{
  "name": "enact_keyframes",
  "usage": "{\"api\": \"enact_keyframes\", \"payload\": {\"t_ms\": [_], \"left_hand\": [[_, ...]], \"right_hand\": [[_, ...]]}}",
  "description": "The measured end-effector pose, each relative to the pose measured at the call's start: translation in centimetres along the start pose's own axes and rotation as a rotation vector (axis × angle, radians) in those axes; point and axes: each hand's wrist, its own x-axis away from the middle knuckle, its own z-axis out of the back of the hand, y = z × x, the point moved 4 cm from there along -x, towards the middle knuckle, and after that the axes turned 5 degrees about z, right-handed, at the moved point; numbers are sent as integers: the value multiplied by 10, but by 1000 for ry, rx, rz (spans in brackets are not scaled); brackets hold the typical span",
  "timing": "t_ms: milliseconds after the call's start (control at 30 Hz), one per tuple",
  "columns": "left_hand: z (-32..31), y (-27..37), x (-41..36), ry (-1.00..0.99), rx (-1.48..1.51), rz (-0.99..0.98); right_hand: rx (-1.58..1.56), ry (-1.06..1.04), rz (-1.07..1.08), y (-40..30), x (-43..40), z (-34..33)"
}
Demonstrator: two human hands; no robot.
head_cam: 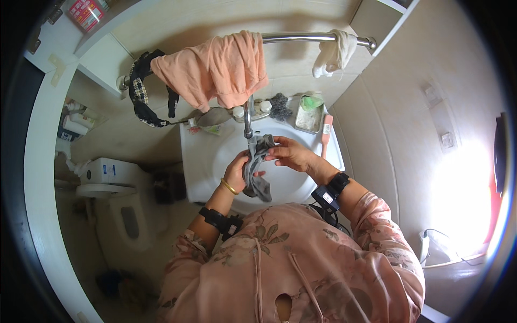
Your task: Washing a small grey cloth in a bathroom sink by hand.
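Observation:
A wet-looking grey cloth [257, 171] hangs between my two hands, just below the spout of the chrome tap [248, 121] and over the white washbasin [222, 149]. On its left side my left hand [237, 173] grips it, with fingers partly hidden behind the folds. My right hand [291, 153] holds the upper right edge of the cloth between thumb and fingers. Whether water runs from the tap cannot be told.
A chrome rail [299, 38] above the basin carries a peach cloth [218, 68], a headband [139, 89] and a white cloth [336, 52]. On the rim lie dark mesh [279, 107], a soap dish [309, 121] and a pink-handled brush [326, 131]. A toilet [117, 189] stands left.

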Motion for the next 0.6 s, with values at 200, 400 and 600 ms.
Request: {"api": "enact_keyframes", "payload": {"t_ms": [200, 400, 600], "left_hand": [[-12, 0, 11, -144, 212, 127], [17, -6, 4, 65, 189, 71], [1, 6, 9, 69, 299, 59]], "right_hand": [[242, 53, 50, 9, -19, 9], [320, 222, -10, -7, -14, 1], [236, 89, 46, -2, -14, -2]]}}
